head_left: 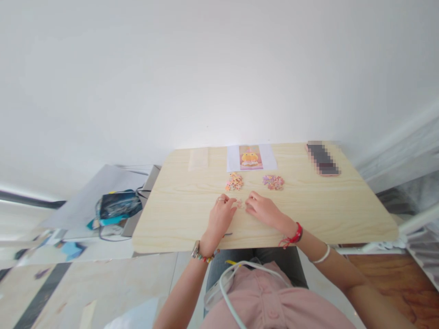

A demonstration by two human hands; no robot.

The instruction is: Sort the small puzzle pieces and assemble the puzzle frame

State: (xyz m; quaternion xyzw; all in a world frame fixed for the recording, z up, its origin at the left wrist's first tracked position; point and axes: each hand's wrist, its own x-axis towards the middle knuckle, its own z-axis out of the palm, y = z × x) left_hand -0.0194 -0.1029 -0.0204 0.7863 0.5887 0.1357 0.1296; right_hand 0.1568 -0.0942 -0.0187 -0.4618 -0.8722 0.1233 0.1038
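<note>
On the worktop (325,205), our left hand (221,214) and right hand (265,211) curl either side of small puzzle pieces (239,204); we cannot tell whether the fingers grip any. Beyond, an orange pile (235,182) and a pink-purple pile (274,182) seem parted by colour, the pumpkin picture (250,158) behind, presumably for easy viewing.

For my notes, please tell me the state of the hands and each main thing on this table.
Left hand: fingers curled
Right hand: fingers curled
Pieces between hands: too small to tell if joined
Orange pile: pieces heaped
Pink-purple pile: pieces heaped
Picture sheet: flat, printed side up
Pale sheet: flat
Phone: lying flat, pixelated; on or off unclear
</note>
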